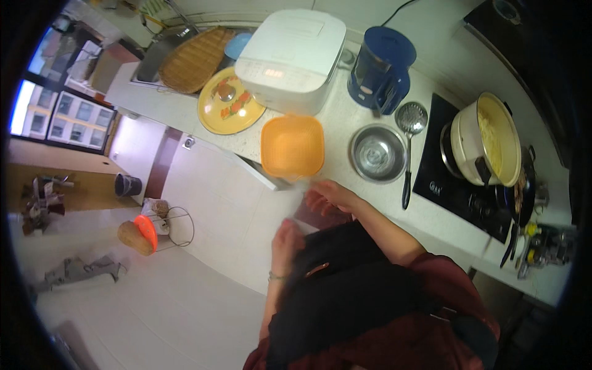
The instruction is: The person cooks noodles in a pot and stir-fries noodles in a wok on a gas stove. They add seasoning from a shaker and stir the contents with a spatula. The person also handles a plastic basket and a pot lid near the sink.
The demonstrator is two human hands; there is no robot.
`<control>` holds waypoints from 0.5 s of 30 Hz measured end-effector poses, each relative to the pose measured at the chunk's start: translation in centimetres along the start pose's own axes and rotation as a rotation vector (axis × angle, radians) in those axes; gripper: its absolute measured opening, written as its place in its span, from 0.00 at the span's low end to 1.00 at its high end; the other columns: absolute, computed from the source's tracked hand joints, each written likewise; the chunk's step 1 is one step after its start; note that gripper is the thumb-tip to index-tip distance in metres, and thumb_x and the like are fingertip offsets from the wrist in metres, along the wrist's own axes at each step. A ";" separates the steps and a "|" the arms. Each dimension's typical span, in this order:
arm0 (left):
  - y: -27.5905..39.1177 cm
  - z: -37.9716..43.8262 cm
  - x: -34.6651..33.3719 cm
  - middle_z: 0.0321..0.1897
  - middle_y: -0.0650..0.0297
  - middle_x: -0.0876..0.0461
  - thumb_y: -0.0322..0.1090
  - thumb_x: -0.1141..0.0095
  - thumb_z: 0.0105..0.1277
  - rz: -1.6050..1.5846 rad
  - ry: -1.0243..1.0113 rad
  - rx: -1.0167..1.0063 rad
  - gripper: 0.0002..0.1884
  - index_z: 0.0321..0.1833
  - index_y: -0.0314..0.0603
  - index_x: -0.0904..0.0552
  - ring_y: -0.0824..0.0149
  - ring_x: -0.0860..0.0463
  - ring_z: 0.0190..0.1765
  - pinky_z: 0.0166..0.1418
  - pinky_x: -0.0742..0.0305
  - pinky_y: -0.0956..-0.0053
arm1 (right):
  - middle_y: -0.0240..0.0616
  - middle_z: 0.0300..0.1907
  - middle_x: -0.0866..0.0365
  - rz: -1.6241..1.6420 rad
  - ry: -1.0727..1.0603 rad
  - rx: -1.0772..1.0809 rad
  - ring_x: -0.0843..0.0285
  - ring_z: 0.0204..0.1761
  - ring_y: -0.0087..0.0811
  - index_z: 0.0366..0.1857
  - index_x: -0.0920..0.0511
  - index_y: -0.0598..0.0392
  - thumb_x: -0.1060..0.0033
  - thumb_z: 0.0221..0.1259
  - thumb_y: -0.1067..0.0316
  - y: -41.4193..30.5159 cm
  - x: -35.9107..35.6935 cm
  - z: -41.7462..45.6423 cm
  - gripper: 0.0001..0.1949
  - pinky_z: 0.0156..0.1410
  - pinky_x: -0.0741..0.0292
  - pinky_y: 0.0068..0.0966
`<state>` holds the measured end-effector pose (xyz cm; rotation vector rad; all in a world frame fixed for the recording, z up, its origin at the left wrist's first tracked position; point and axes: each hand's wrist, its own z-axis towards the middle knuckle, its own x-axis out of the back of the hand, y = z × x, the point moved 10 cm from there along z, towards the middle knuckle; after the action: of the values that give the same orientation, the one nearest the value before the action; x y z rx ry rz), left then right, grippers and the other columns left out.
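Note:
Both of my hands are blurred in front of my black apron [351, 286], beside the counter's front edge. My right hand [334, 196] has bent fingers and is just below an orange plastic basket [292, 145]. A pale, blurred patch shows at its fingertips, and I cannot tell whether it is something held. Lower and to the left is my left hand [287, 238], raised with a bracelet on the wrist; its grip is unclear. An open drawer [256, 172] juts out under the basket. A steel bowl [379, 153] and a skimmer [409, 138] lie right of the basket.
Behind the basket stand a white cooker [289, 55], a yellow lid [210, 108] and a blue jug [381, 69]. A woven tray [196, 60] rests over the sink. A cream pot [469, 143] of pale shredded food is on the black hob [432, 171]. A wire stand [182, 238] occupies the floor.

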<state>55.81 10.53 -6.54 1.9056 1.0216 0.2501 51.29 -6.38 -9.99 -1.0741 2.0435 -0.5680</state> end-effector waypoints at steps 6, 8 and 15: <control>5.5 8.6 3.9 0.35 0.58 0.23 0.42 0.46 0.71 0.061 -0.036 -0.031 0.20 0.58 0.39 0.34 0.69 0.20 0.31 0.35 0.21 0.72 | 0.42 0.57 0.23 0.533 0.367 0.021 0.20 0.55 0.39 0.61 0.29 0.54 0.48 0.70 0.65 11.1 1.3 1.2 0.18 0.56 0.20 0.36; 6.1 12.1 2.4 0.37 0.55 0.23 0.42 0.44 0.70 0.096 -0.077 0.008 0.26 0.62 0.40 0.41 0.67 0.20 0.31 0.34 0.18 0.69 | 0.44 0.60 0.26 0.992 0.708 0.257 0.25 0.60 0.44 0.58 0.28 0.55 0.52 0.67 0.76 12.1 4.8 2.3 0.16 0.64 0.25 0.44; 6.5 17.7 1.1 0.37 0.51 0.21 0.31 0.52 0.69 0.069 -0.212 -0.134 0.24 0.64 0.41 0.45 0.63 0.17 0.24 0.27 0.17 0.69 | 0.37 0.52 0.25 1.244 0.656 0.424 0.25 0.56 0.39 0.50 0.28 0.50 0.53 0.63 0.79 12.6 6.6 5.7 0.14 0.58 0.23 0.41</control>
<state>69.72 -1.30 -11.23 1.8044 0.7796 0.1477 46.93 -5.16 -24.61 0.7647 2.4531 -0.6347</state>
